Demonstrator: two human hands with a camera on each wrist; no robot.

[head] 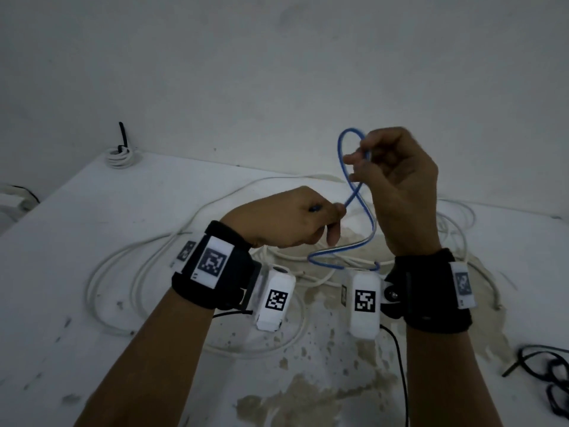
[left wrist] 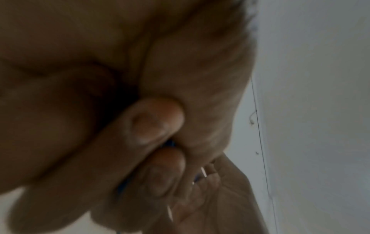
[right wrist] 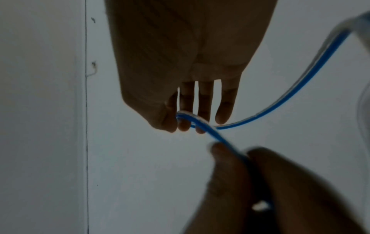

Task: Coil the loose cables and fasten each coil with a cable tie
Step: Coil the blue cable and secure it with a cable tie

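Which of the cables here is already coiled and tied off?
The small white cable coil at the table's far left corner, bound with a black tie. The long white cable lies loose, and the blue cable is in both hands.

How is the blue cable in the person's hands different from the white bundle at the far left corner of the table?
The thin blue cable with a pale stripe is held above the table by both hands, the left hand and right hand; the white coiled cable bundle lies on the table, untouched. The blue one forms only a loose, open loop; the white one is wound tight. The white coil has a black tie sticking up; the blue one shows none. Both are flexible cables.
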